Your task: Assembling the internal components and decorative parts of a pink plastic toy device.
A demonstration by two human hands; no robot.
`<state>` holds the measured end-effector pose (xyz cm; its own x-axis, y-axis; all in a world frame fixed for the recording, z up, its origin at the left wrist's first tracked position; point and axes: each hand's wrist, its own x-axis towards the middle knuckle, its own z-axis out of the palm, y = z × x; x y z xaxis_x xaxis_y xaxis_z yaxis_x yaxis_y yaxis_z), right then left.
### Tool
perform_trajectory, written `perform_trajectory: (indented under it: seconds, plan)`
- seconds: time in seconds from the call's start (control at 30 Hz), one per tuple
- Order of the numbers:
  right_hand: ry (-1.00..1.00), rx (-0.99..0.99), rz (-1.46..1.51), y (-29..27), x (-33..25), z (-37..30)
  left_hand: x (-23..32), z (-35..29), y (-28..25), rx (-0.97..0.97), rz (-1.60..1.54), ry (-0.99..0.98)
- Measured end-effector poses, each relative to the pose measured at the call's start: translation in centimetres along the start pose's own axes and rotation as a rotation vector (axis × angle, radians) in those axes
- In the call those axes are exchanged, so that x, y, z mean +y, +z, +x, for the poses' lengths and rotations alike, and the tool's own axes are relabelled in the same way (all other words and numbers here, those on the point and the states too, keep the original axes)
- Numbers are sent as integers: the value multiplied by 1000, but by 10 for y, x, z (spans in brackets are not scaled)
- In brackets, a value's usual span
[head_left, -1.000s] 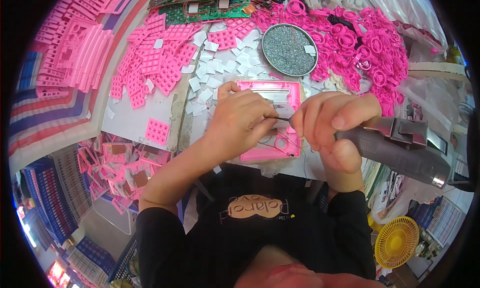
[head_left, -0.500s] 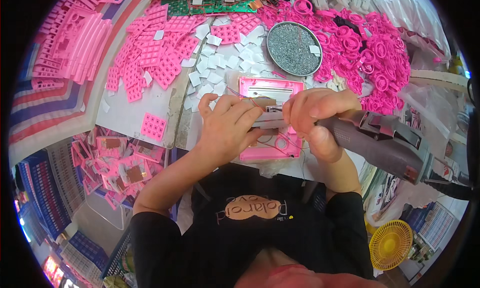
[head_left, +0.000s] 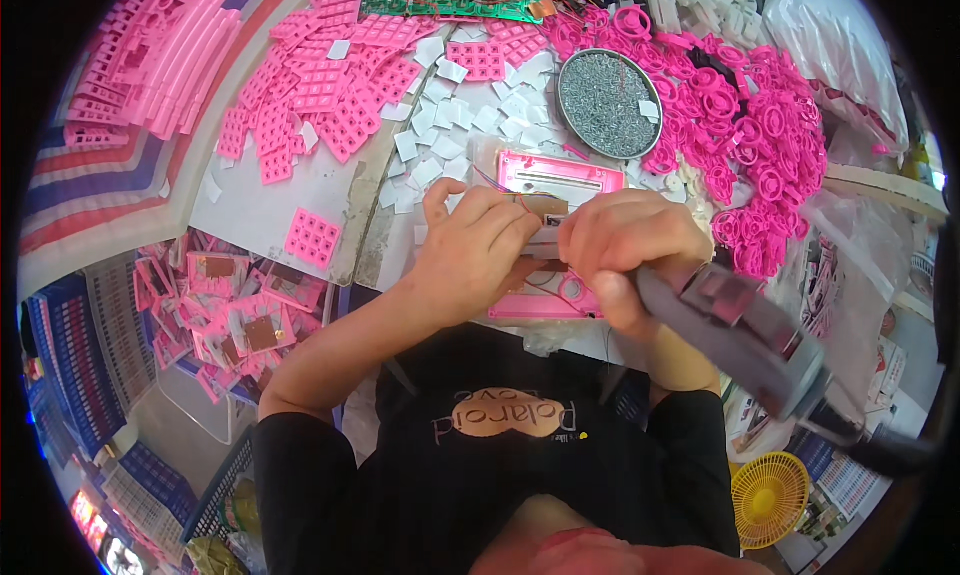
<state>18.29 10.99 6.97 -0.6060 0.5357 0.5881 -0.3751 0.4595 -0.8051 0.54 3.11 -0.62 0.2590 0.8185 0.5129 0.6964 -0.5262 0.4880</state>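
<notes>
while the right hand [head_left: 640, 237] is wrapped around the front of a dark grey power driver [head_left: 722, 325], the left hand [head_left: 468, 243] faces it with fingers bent and slightly spread; whether it pinches anything, i cannot tell. below and between the two hands lies an open pink casing [head_left: 528, 307], its near edge showing under them and its far end reaching beyond them. past it are scattered white squares [head_left: 443, 148] and a round dish [head_left: 618, 158], then green circuit boards [head_left: 450, 2].
</notes>
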Motion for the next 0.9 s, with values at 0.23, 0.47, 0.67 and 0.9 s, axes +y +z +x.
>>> perform_trajectory:
  seconds: [0.23,0.47,0.67,0.9]
  plan:
    - [106,-111,15,-12,2,0,1,2,-1,-29,-60,-59]
    - [433,-240,-795,-38,-1,-35,-19,4,-2,-87,-71,-127]
    - [544,-147,-724,-49,8,-37,-12,-7,15,161,-285,-299]
    - [914,-327,-710,-68,19,9,5,1,5,-77,47,-213]
